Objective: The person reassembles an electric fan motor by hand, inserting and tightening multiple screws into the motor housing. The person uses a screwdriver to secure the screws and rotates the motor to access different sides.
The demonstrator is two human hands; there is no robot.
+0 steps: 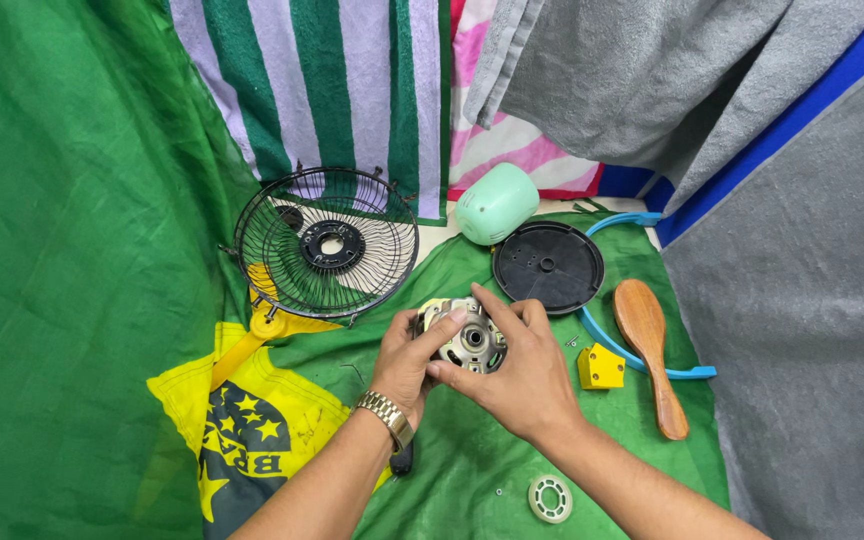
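Surface: green cloth, hung towels far | left hand and right hand both grip one motor at centre | one wire grille far left, one black disc, one mint cover, one wooden brush right (one yellow block beside it), one white ring near.

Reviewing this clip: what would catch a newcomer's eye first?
Both hands, the left hand with a wristwatch and the right hand, grip a small fan motor at centre over a green cloth. A black wire fan guard stands behind on the left; a wooden brush lies to the right.
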